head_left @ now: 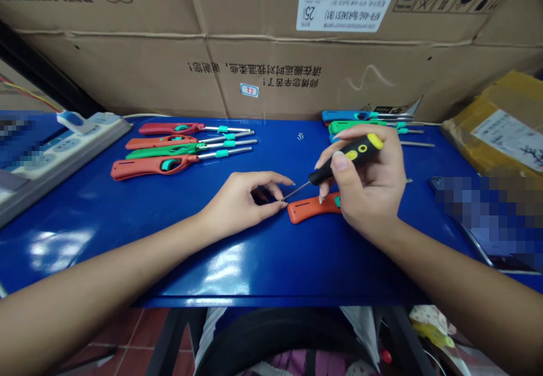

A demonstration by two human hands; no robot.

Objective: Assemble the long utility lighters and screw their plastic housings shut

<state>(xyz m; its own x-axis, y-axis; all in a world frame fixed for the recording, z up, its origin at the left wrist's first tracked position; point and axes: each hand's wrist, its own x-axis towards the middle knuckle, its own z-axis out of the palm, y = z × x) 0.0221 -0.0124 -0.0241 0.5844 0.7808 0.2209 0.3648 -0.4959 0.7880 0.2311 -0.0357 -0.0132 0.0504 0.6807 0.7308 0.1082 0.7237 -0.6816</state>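
My right hand (373, 178) is wrapped round a black and yellow screwdriver (345, 160), whose thin shaft slants down to the left. The shaft's tip meets the fingertips of my left hand (248, 198). There the thumb and a finger close around the tip, while the index finger stays a little raised. Whatever tiny piece is pinched there, if any, is too small to make out. Below the screwdriver lies an orange gas lighter (311, 208) with a green trigger, flat on the blue table (182, 263). My right hand covers its front part.
Several long lighters, among them a green one (163, 151), lie side by side at the back left. More lighters (348, 116) are at the back right. A power strip (68, 150) runs along the left, a phone (479, 223) and taped box (504, 121) sit right. A large carton (263, 48) walls the back.
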